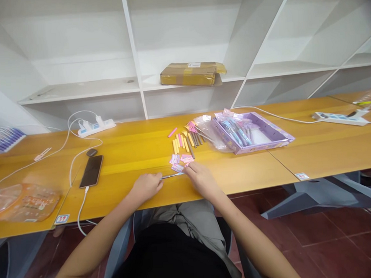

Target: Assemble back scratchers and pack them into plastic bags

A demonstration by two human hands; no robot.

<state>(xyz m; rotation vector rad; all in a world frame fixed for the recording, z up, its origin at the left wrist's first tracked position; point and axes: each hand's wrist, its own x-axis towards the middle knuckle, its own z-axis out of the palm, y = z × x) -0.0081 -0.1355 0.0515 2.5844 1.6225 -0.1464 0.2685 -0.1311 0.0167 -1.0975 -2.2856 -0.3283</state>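
rod (169,176) btwn l hand (148,186) & r hand (202,179), ends gripped by both

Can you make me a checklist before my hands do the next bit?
1. Left hand holding the thin rod: ok.
2. Right hand gripping its other end firmly: cannot tell, fingers hide it.
3. Phone away from both hands: ok.
4. Purple box open on top: ok.
5. Little cards in one neat pile: not ok, they're spread out.
6. Yellow sticks inside the box: not ok, they're on the table.
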